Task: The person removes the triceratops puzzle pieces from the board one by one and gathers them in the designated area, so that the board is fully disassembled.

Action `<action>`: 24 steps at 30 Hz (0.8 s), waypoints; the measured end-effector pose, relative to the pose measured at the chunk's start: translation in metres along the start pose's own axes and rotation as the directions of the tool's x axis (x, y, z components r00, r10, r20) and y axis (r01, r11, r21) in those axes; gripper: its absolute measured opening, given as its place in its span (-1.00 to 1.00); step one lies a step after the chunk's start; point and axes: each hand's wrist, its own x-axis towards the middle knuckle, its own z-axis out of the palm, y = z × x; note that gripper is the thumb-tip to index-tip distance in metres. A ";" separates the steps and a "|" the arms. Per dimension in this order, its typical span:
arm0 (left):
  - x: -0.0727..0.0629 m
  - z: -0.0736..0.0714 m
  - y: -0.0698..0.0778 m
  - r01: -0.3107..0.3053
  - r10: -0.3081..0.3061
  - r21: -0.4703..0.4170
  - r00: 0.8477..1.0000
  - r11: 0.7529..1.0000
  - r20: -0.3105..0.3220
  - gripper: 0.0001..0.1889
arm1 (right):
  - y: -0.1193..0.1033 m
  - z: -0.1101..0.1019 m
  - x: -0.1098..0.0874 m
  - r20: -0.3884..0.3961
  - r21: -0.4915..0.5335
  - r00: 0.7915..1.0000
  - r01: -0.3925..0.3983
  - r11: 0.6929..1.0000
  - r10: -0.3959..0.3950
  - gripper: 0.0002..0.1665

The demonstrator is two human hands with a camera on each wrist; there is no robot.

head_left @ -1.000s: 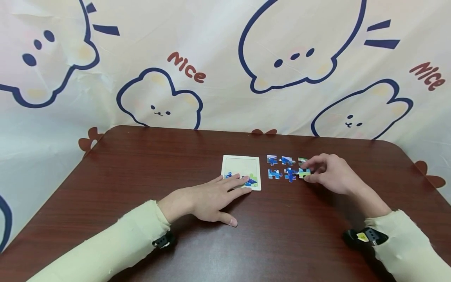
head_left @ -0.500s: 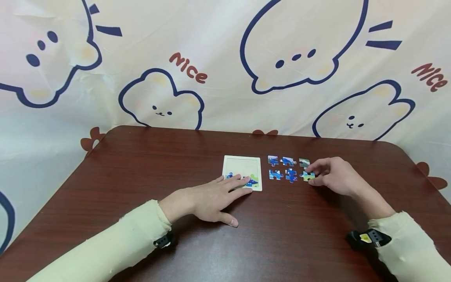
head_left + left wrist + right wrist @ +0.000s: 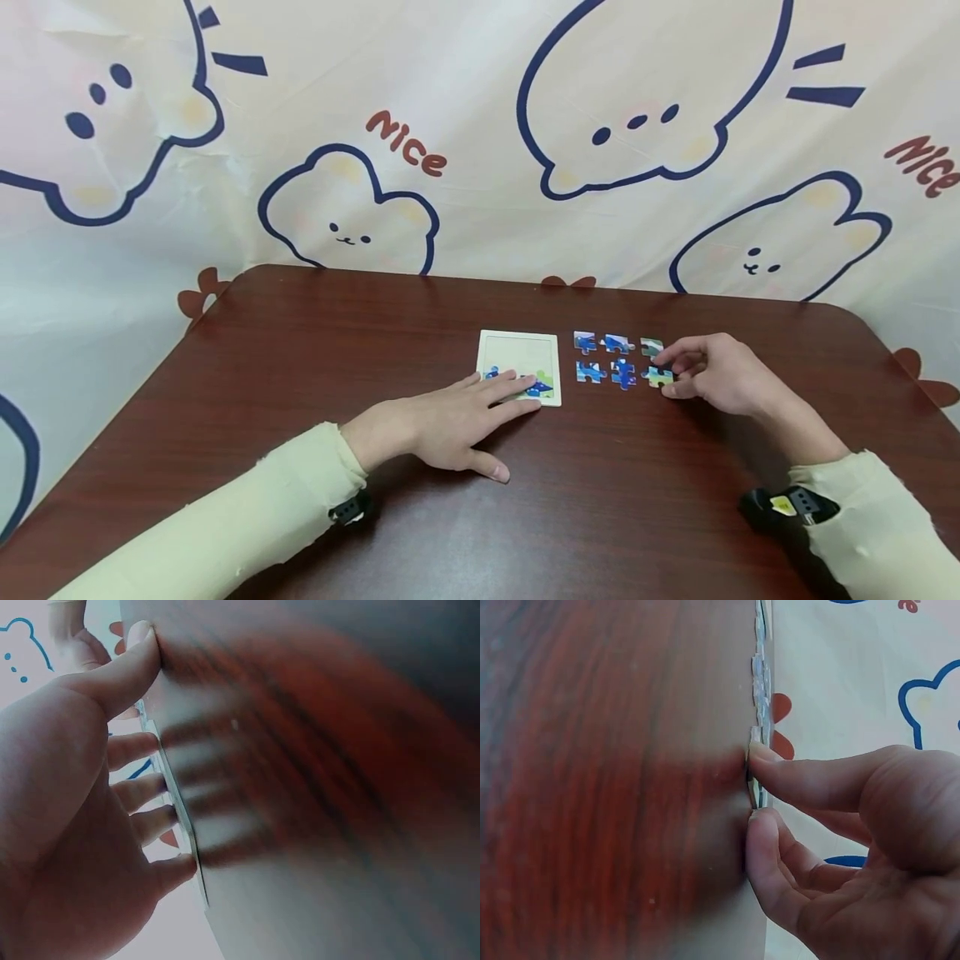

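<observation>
A flat, pale tray [image 3: 517, 335] was set near the middle of the brown table [image 3: 600, 508], and its near part was covered by the left hand [image 3: 453, 425], which was reached in from the left. The fingers of that hand were held straight and a little spread, with nothing gripped, and the thumb was pointed to the right, away from the tray. In the near part of the tray, blue and green picture parts [image 3: 542, 386] were partly hidden by the fingers. Just right of the tray, six small puzzle pieces [image 3: 617, 344] were laid out in two rows of three. Most were colored blue, and a gray-green piece [image 3: 651, 347] was seen at the right end of the far row. A yellow-green piece [image 3: 660, 377], at the right end of the near row, was pinched between the thumb and a finger of the right hand [image 3: 723, 375]. Whether it was lifted at all could not be told. Both arms were covered by light sleeves [image 3: 225, 508]. On the far side, a pale cloth [image 3: 480, 225] was hung, with big bunny shapes drawn on it.
</observation>
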 end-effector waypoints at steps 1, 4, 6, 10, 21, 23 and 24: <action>0.000 0.000 0.000 0.000 0.000 0.000 1.000 1.000 0.000 -0.09 | -0.001 0.000 0.000 -0.003 0.001 1.000 0.002 1.000 -0.002 -0.54; -0.001 0.000 0.000 0.000 0.000 0.003 1.000 1.000 0.001 -0.09 | -0.004 0.000 0.003 -0.023 -0.001 1.000 0.009 1.000 -0.009 -0.52; -0.001 0.000 0.000 0.001 -0.001 0.007 1.000 1.000 0.000 -0.08 | -0.007 0.000 0.004 -0.040 -0.006 0.999 0.019 1.000 -0.019 -0.49; -0.001 0.000 0.000 0.005 -0.005 0.014 1.000 1.000 0.000 -0.08 | -0.019 0.003 0.008 -0.060 -0.005 0.998 0.036 0.999 -0.036 -0.38; -0.005 0.002 0.003 -0.002 0.006 0.075 0.999 0.997 -0.047 -0.11 | -0.070 0.024 0.019 -0.064 0.045 0.989 0.135 0.990 -0.132 -0.47; -0.008 0.003 0.003 -0.005 0.010 0.089 0.998 0.996 -0.055 -0.12 | -0.076 0.028 0.021 -0.059 0.053 0.986 0.162 0.985 -0.158 -0.48; -0.010 0.003 0.004 -0.006 0.012 0.092 0.998 0.996 -0.059 -0.13 | -0.080 0.031 0.021 -0.054 0.060 0.984 0.170 0.984 -0.167 -0.48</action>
